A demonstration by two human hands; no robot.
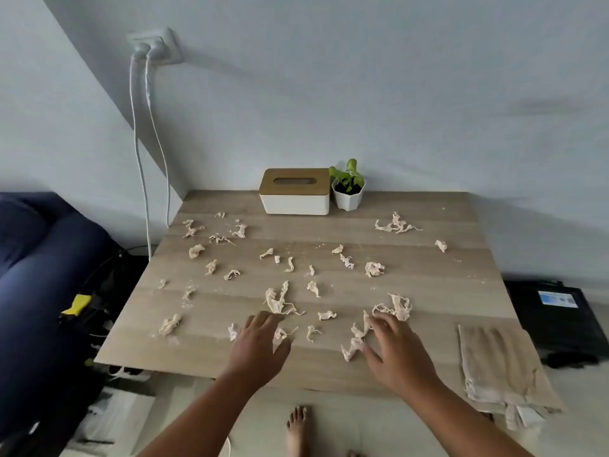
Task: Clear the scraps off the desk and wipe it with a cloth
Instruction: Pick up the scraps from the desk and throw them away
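Several pale, crumpled scraps (280, 300) lie scattered over the wooden desk (329, 367). My left hand (258, 346) reaches over the near middle of the desk, fingers spread, by a small scrap (282, 333). My right hand (397, 352) is beside it, fingers spread, its fingertips at a twisted scrap (354, 343) and a larger one (397, 306). Neither hand holds anything. A folded beige cloth (501, 367) lies on the desk's near right corner and hangs over the edge.
A white tissue box with a wooden lid (294, 191) and a small potted plant (348, 186) stand at the back by the wall. A dark blue seat (39, 275) is left of the desk, a black device (557, 311) right. My bare foot (296, 430) is below.
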